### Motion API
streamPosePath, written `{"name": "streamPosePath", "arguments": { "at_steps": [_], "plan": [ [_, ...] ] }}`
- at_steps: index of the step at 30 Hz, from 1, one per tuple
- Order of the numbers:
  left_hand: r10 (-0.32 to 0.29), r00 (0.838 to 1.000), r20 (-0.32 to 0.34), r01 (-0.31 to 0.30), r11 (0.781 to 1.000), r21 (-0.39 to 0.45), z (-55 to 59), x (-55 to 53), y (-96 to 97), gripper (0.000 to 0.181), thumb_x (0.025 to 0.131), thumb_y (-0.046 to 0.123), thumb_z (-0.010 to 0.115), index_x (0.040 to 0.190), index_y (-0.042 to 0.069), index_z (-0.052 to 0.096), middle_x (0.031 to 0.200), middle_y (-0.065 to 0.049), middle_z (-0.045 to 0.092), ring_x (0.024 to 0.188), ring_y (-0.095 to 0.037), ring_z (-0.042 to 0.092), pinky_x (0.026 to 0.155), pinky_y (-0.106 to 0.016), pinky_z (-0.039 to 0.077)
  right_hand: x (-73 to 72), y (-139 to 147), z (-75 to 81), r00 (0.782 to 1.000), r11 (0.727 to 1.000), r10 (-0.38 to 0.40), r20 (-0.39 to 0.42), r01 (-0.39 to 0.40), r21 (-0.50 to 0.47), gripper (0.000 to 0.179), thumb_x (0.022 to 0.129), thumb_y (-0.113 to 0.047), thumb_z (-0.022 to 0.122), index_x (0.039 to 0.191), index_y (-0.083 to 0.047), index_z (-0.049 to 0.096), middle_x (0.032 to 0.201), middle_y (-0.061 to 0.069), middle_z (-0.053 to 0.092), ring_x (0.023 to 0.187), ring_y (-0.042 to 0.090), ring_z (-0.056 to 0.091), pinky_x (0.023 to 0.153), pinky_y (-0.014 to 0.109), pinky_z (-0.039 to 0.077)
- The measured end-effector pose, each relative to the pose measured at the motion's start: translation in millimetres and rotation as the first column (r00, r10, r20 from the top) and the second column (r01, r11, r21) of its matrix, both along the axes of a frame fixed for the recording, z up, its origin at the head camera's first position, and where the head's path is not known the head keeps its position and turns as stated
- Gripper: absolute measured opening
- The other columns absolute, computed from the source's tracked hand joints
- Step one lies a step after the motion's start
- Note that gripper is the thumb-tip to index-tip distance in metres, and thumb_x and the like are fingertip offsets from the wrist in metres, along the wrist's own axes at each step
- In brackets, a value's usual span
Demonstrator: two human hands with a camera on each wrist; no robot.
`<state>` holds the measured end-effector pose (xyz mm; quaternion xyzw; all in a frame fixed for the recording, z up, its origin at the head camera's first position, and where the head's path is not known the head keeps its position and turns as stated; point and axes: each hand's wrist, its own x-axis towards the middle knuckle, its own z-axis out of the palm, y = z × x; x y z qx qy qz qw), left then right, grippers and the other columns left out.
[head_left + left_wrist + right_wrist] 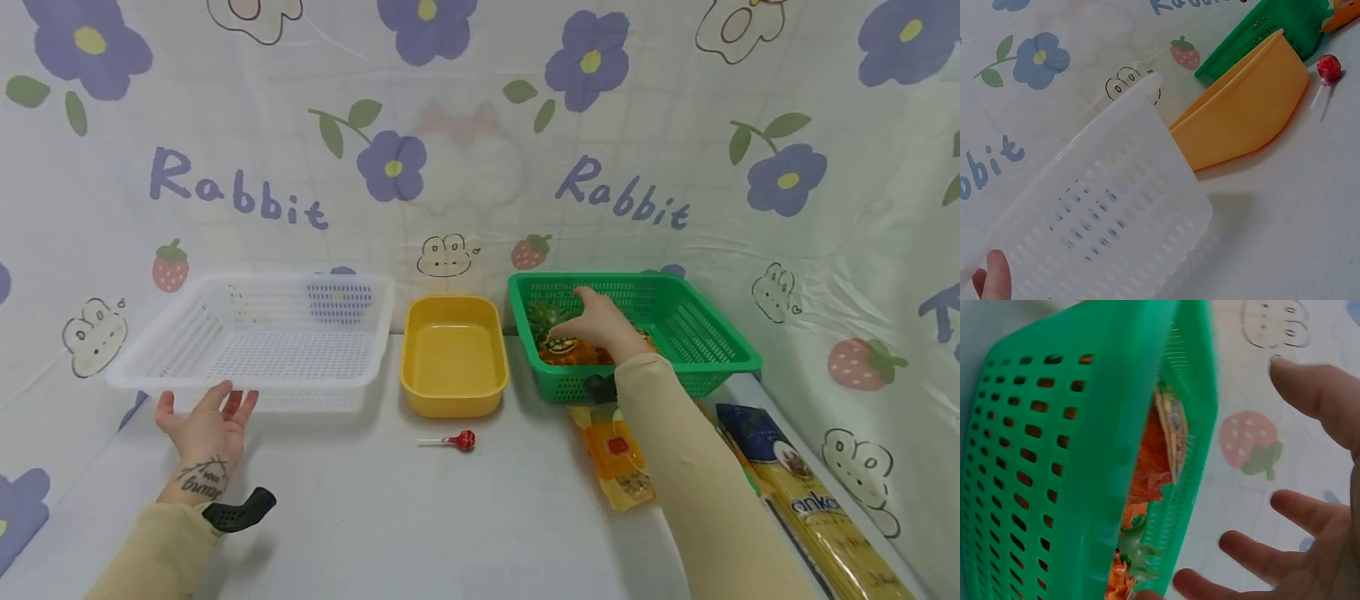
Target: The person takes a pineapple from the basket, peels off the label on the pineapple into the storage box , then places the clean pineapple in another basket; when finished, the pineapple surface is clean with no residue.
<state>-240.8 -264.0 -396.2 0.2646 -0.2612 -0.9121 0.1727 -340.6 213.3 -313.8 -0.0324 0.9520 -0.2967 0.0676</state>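
My right hand (600, 323) is above the left part of a green basket (720, 367), with thumb and fingers spread and nothing held. Under it, inside the basket, lie orange packaged things (573, 357) and something with spiky green leaves (546, 315). In the right wrist view an orange crinkled wrapper (1150, 462) shows past the rim, and the spread fingers (1254, 553) are apart from it. My left hand (210, 429) is at the front rim of a white slotted basket (352, 383), palm up, fingers loosely bent at the rim. Nothing shows in the white basket.
Between the baskets stands a yellow tub (453, 404). In front of it lies a red lollipop (465, 440). An orange-and-clear food packet (622, 467) lies below the green basket, partly behind my right sleeve. Long pasta packs (817, 508) lie along the right edge. A patterned cloth (480, 183) hangs behind.
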Motion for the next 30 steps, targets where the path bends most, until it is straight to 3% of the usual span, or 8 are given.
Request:
{"name": "streamPosePath", "arguments": {
  "at_steps": [6,14,24,30],
  "plan": [
    [0.015,1.0,0.001,-0.015,0.999,-0.035,-1.7,-3.0,-1.0,0.093,0.078,-0.01,0.065,0.128,0.051,0.015,0.122,0.006,0.035,0.105,-0.018,0.044,0.087,-0.036,0.051,-4.7,-13.2,-4.0,0.995,0.996,0.048,0.087,-0.054,0.075,0.087,0.08,-0.031,0.069,0.147,-0.01,0.018,0.151,0.023,0.014,0.136,0.043,0.017,0.103,0.058,0.03],
    [0.027,1.0,0.011,-0.026,0.996,-0.08,-5.2,-4.4,-1.2,0.092,0.078,-0.01,0.065,0.13,0.048,0.016,0.119,0.005,0.036,0.104,-0.019,0.045,0.087,-0.038,0.05,-10.4,-18.0,-5.3,0.979,0.99,0.026,0.204,-0.053,0.127,0.09,0.079,-0.03,0.069,0.148,-0.011,0.014,0.152,0.023,0.011,0.136,0.043,0.016,0.101,0.057,0.032],
    [0.03,0.999,-0.021,-0.032,0.995,-0.089,-1.6,-7.8,-1.9,0.091,0.077,-0.012,0.065,0.128,0.047,0.018,0.125,0.004,0.038,0.103,-0.019,0.047,0.078,-0.036,0.054,-21.1,-13.4,-6.6,0.955,0.98,0.041,0.294,-0.096,0.173,0.095,0.08,-0.036,0.069,0.149,-0.009,0.009,0.153,0.019,0.01,0.137,0.041,0.017,0.106,0.056,0.027],
    [0.03,1.0,-0.002,-0.03,0.995,-0.094,-0.7,-8.1,0.5,0.092,0.077,-0.01,0.066,0.13,0.048,0.017,0.12,0.003,0.039,0.102,-0.02,0.045,0.077,-0.036,0.055,-22.9,-12.9,-4.3,0.946,0.963,0.054,0.32,-0.134,0.234,0.092,0.083,-0.035,0.066,0.149,-0.008,0.008,0.154,0.019,0.009,0.137,0.042,0.015,0.107,0.056,0.026]
  ]
}}
